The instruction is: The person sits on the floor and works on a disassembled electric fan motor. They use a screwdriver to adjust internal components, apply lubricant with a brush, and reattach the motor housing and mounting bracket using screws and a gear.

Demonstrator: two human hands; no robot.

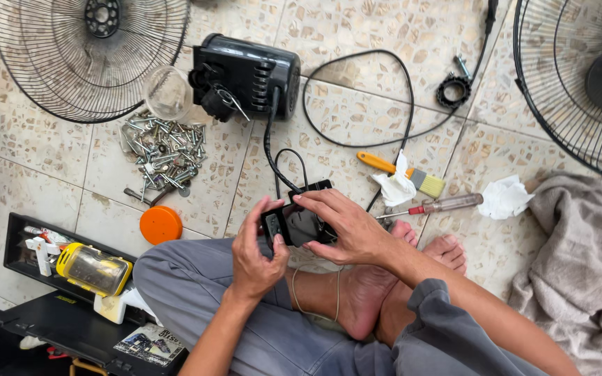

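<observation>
while the person sits cross-legged on the tile floor [357, 146], left hand [256, 254] and right hand [346, 226] both grip a small black control box [297, 223] above the bare feet [384, 278], fingers curled on its edges. just beyond lie a screwdriver [440, 205] and paintbrush [402, 169]. farther off: screw pile [165, 150], black motor housing [249, 73], fan grille [81, 56].

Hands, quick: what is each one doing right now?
Left hand: closed on the small black box, thumb on its front.
Right hand: closed on the same box, fingers over its top.
</observation>
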